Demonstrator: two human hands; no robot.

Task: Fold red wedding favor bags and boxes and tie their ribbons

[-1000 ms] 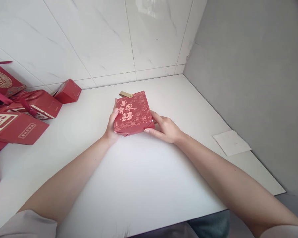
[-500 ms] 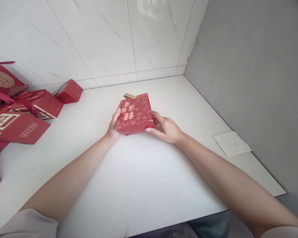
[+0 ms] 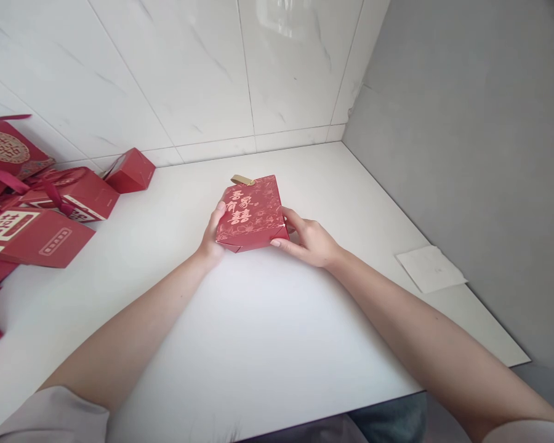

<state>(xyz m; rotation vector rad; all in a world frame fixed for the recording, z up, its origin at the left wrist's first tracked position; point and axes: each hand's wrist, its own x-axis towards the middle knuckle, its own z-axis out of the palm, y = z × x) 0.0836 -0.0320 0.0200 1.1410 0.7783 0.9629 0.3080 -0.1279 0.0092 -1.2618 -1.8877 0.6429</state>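
Between my two hands is a red gift box (image 3: 253,212) with light lettering and a floral print, tilted so its printed face shows. A gold ribbon loop (image 3: 242,180) sticks out at its far edge. My left hand (image 3: 212,231) grips the box's left side, thumb on the near face and the other fingers hidden behind it. On the right side, my right hand (image 3: 307,240) holds the lower corner, its thumb under the near edge and its fingers partly hidden behind the box.
Several red gift boxes (image 3: 69,194) with ribbons are piled at the left of the white table (image 3: 240,351). A white paper sheet (image 3: 431,269) lies near the right edge. A tiled wall (image 3: 203,74) stands behind, and a grey panel (image 3: 471,141) rises on the right.
Almost nothing differs. The box and both hands keep the same hold, and the whole view has shifted very slightly.
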